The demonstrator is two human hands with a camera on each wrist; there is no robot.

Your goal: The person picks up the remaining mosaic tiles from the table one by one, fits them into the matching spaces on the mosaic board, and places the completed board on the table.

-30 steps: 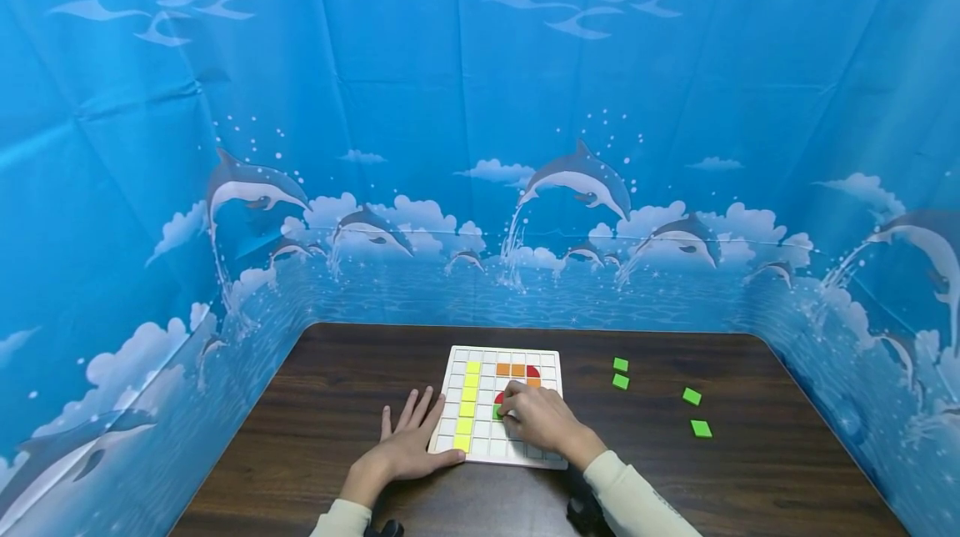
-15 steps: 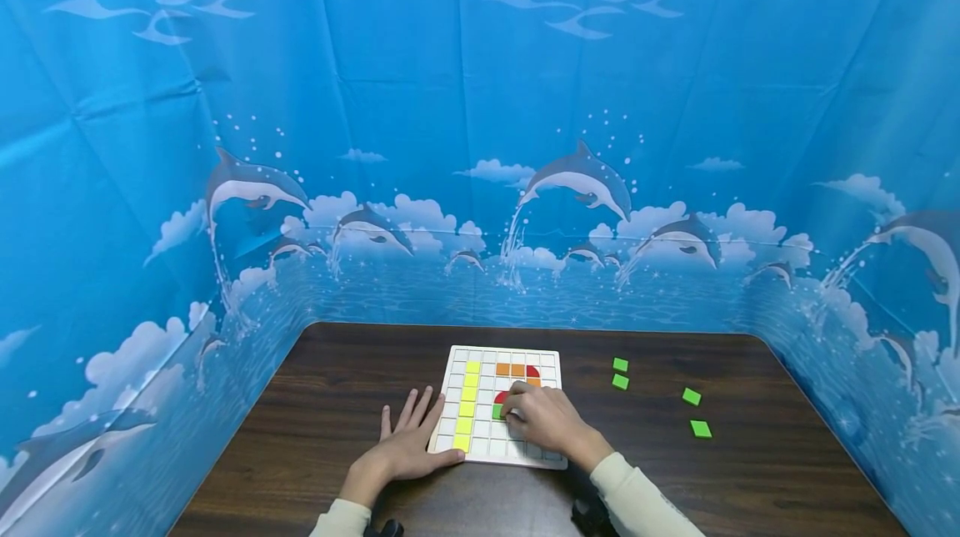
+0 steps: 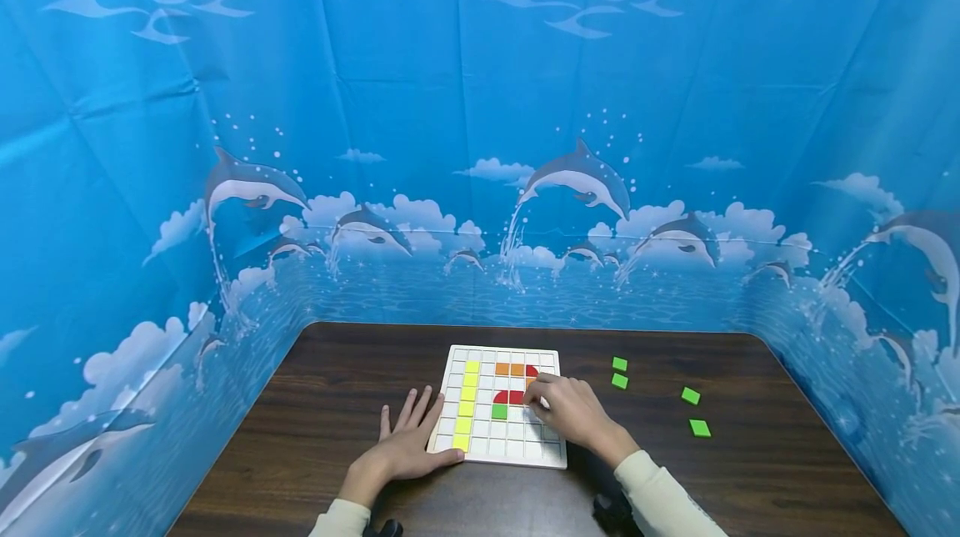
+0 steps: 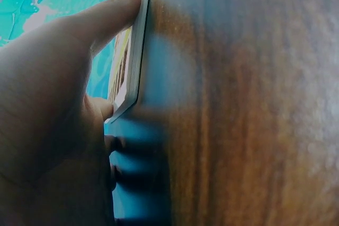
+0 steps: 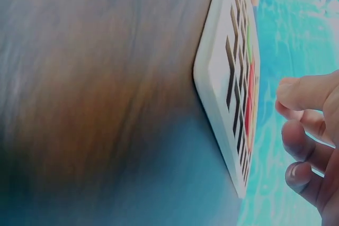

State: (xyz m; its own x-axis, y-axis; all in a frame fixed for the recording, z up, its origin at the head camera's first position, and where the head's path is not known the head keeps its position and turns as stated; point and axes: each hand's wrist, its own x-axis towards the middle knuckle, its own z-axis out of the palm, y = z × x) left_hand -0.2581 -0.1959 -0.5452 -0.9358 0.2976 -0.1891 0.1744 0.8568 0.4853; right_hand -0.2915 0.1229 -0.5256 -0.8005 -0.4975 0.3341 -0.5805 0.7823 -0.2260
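Note:
A white grid board (image 3: 487, 447) lies on the dark table. On it are a column of yellow square tiles (image 3: 466, 409), orange square tiles (image 3: 510, 369), red tiles (image 3: 516, 397), some with a rounded corner, and a green square tile (image 3: 499, 411) below the red ones. My left hand (image 3: 405, 445) rests with spread fingers at the board's left side, its thumb touching the near left corner. My right hand (image 3: 572, 414) is over the board's right part and hides some cells. In the right wrist view its fingers (image 5: 299, 144) are loosely bent, with nothing visible between them.
Several loose green square tiles (image 3: 699, 429) lie on the table (image 3: 757, 470) to the right of the board. A blue curtain (image 3: 465, 103) printed with dolphins stands around the table's back and sides.
My right hand has moved right and off the green tile on the board, uncovering it and a red tile beside the rounded one. The left hand has stayed in place.

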